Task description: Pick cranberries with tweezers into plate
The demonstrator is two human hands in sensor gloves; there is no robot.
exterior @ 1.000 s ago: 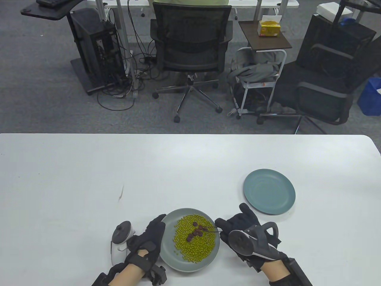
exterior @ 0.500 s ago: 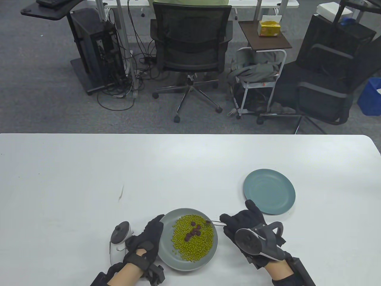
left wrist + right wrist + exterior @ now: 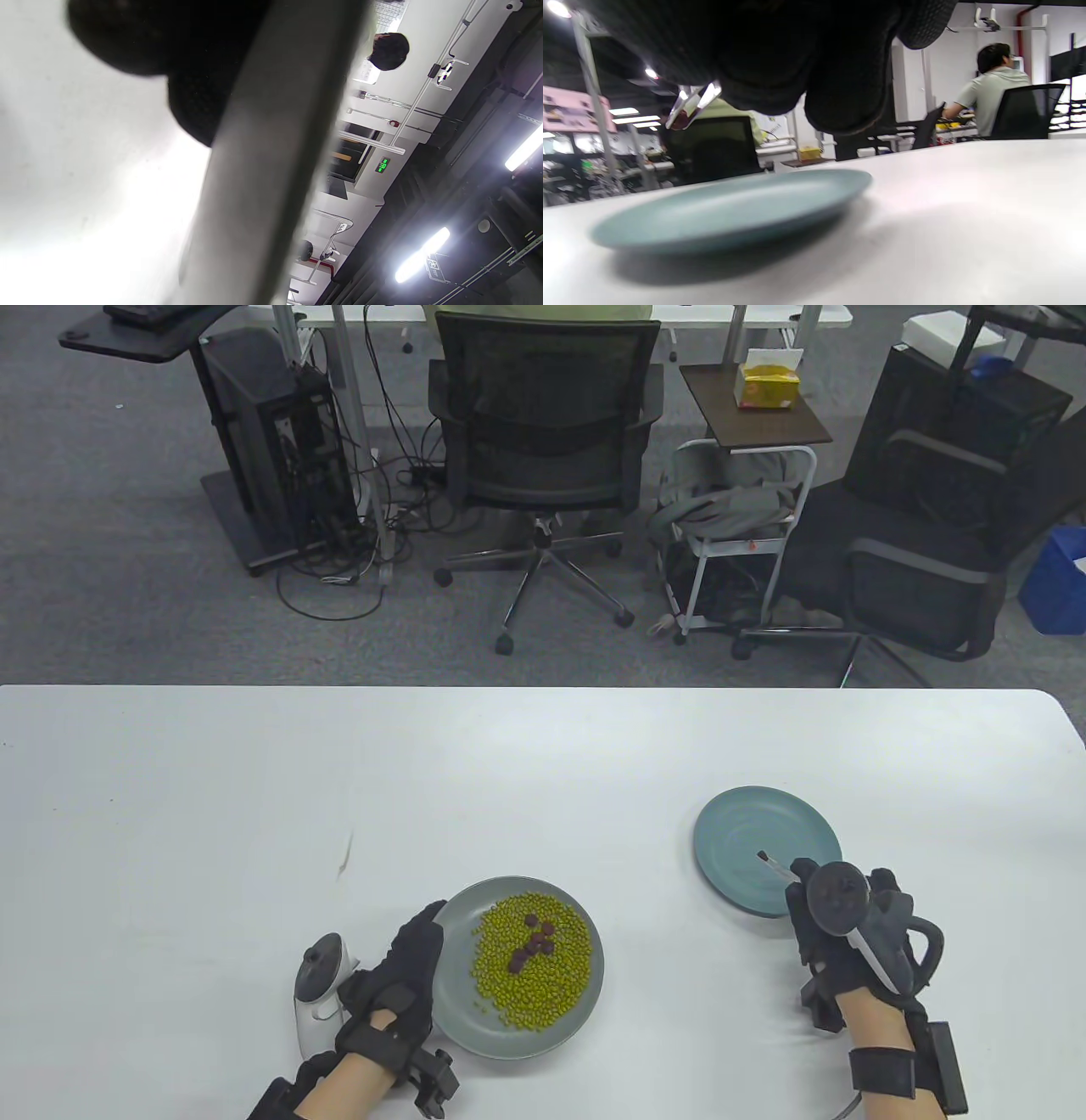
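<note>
A grey plate (image 3: 475,1027) near the table's front holds green beans (image 3: 543,993) with several dark cranberries (image 3: 530,943) on top. My left hand (image 3: 407,976) holds this plate at its left rim; the rim (image 3: 263,169) fills the left wrist view. My right hand (image 3: 836,937) grips metal tweezers (image 3: 776,867) whose tips pinch a dark cranberry (image 3: 762,855) over the empty blue-green plate (image 3: 730,823). In the right wrist view the tweezers (image 3: 693,103) with the cranberry (image 3: 678,122) hang above that plate (image 3: 734,212).
A small brown mark (image 3: 346,857) lies on the white table (image 3: 254,780) to the left. Office chairs (image 3: 543,449) and a side cart (image 3: 747,517) stand beyond the table's far edge.
My right hand has carried the tweezers with a cranberry from the bean plate rightward to above the blue-green plate. My left hand has slid the bean plate slightly left and away.
</note>
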